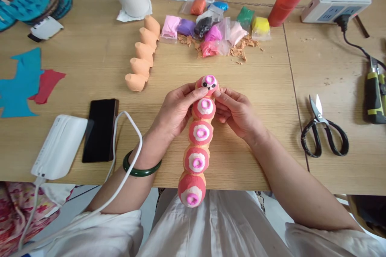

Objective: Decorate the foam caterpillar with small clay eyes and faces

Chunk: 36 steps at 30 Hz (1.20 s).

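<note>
A caterpillar [199,146] made from a strip of joined cup shapes, covered in red, white and pink modelling clay, lies lengthwise before me. Its far segment carries small black eyes and a pink ring; the near end reaches past the table's front edge. My left hand [179,108] grips the far segment from the left, thumb on the face below the eyes. From the right, my right hand [235,110] pinches the same segment with the thumb at its side, other fingers curled beneath. Beyond them lie bags of coloured clay [212,34] and a bare orange cup strip [142,56].
Scissors [319,122] and a utility knife [374,92] lie at right, below a power strip [334,7] and a red cup [285,6] of sticks. At left are a phone [100,130], a power bank [59,146] with its white cable [132,164] crossing my forearm, and blue paper [22,84].
</note>
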Each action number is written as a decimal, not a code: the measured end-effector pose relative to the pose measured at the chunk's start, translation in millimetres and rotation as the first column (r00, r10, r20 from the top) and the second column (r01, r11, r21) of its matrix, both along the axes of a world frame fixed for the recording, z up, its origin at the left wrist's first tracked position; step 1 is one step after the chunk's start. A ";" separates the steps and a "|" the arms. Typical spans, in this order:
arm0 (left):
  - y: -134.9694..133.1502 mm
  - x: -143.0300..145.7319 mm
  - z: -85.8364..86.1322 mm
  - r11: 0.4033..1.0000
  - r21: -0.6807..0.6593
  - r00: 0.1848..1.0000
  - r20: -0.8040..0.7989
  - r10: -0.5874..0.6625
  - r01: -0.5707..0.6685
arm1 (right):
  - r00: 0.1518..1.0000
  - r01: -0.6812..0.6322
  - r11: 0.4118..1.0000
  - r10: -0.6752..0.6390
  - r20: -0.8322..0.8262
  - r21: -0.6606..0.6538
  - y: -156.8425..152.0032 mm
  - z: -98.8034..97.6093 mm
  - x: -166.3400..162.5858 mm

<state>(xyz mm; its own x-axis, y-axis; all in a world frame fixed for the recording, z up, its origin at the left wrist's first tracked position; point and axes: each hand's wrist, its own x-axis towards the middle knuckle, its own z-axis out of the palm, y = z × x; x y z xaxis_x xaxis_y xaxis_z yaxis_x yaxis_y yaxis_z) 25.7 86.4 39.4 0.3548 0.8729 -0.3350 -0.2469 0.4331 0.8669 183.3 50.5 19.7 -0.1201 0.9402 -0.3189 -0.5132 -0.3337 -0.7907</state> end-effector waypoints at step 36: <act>3.1 2.8 -15.2 0.992 0.063 0.989 -0.088 0.115 -0.110 | 0.954 0.125 0.991 -0.133 0.270 0.046 1.8 -8.4 0.1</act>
